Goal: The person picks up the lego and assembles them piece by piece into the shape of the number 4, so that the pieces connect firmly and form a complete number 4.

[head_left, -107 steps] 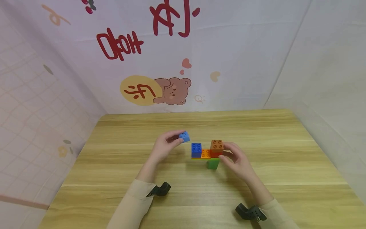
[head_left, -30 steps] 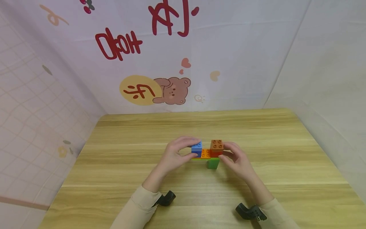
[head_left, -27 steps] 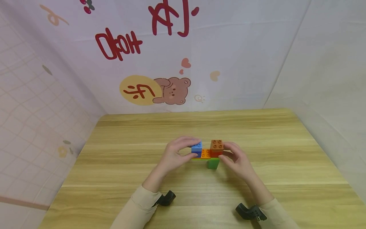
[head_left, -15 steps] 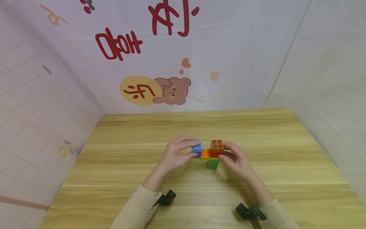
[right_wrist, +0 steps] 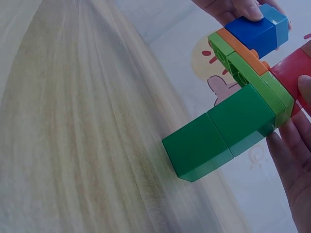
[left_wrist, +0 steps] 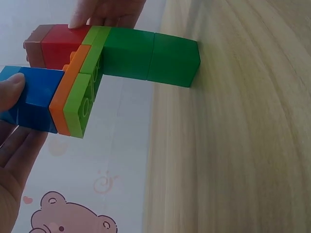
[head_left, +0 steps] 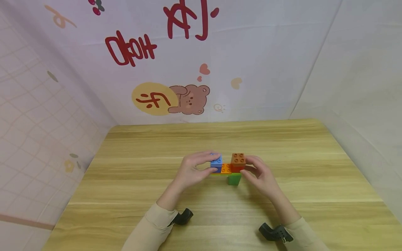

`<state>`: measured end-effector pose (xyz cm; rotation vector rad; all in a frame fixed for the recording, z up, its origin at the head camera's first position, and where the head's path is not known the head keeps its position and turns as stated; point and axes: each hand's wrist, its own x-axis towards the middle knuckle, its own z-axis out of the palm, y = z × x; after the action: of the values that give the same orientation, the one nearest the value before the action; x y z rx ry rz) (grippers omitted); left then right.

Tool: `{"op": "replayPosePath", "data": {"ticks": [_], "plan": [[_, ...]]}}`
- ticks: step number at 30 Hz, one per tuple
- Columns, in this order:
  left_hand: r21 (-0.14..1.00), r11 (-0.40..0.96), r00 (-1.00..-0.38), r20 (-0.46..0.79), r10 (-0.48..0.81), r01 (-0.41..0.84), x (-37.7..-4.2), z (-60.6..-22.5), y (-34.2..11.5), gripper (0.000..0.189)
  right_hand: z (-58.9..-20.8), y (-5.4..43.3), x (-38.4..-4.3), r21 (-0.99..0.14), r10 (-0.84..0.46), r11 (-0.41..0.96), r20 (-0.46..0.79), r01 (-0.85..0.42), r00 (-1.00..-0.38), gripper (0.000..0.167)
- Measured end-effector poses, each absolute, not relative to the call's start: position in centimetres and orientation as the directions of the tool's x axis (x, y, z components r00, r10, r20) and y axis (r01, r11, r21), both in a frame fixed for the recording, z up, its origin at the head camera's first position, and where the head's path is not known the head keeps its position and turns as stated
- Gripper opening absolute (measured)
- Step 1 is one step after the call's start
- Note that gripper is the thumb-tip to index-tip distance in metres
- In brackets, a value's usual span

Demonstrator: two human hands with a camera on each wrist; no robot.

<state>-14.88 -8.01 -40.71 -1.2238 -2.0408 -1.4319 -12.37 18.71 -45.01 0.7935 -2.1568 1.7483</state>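
A toy-brick structure stands on the table, held from both sides. Two stacked green bricks (right_wrist: 218, 133) make its leg. Across the leg lie a lime-green layer (left_wrist: 80, 107) and an orange plate (head_left: 226, 168). On the left end, a light blue brick (head_left: 216, 162) sits atop a dark blue brick (right_wrist: 252, 34). My left hand (head_left: 192, 169) pinches this blue pair between thumb and fingers. At the right end, a brown brick (head_left: 238, 158) tops a red brick (left_wrist: 63, 46). With thumb and fingers, my right hand (head_left: 261, 175) grips the red brick.
The wooden table (head_left: 220, 219) meets a white printed cloth (head_left: 267, 62) at its back edge. More cloth hangs along the left and right sides. Black wrist mounts (head_left: 183, 217) sit by both sleeves.
Earlier my left hand held the light blue brick apart, left of the structure. It moved right and set it on the dark blue brick. Over the last second almost nothing moved.
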Motion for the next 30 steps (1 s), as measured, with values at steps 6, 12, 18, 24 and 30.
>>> {"op": "replayPosePath", "data": {"ticks": [6,12,18,24,30], "plan": [[0.605,0.112,-0.582,0.675,0.453,0.789,-14.7,-40.8,-8.1,0.041,-45.3,18.6,-12.5,-0.816,-0.247,0.12,0.527,-0.565,-0.813,0.048],[0.676,0.12,-0.645,0.614,0.455,0.727,-14.3,-41.1,-8.2,0.048,-45.5,18.5,-12.4,-0.819,-0.232,0.126,0.524,-0.559,-0.82,0.049],[0.726,0.068,-0.679,0.6,0.424,0.684,-14.0,-41.4,-8.3,0.048,-45.4,18.6,-12.3,-0.818,-0.238,0.107,0.531,-0.565,-0.813,0.047],[0.718,0.041,-0.674,0.63,0.386,0.695,-14.0,-41.8,-8.3,0.043,-45.4,18.5,-12.2,-0.819,-0.238,0.084,0.537,-0.568,-0.809,0.048],[0.796,0.004,-0.751,0.569,0.335,0.605,-13.8,-41.6,-8.3,0.043,-45.1,18.1,-12.0,-0.842,-0.209,0.121,0.496,-0.525,-0.843,0.046]]}}
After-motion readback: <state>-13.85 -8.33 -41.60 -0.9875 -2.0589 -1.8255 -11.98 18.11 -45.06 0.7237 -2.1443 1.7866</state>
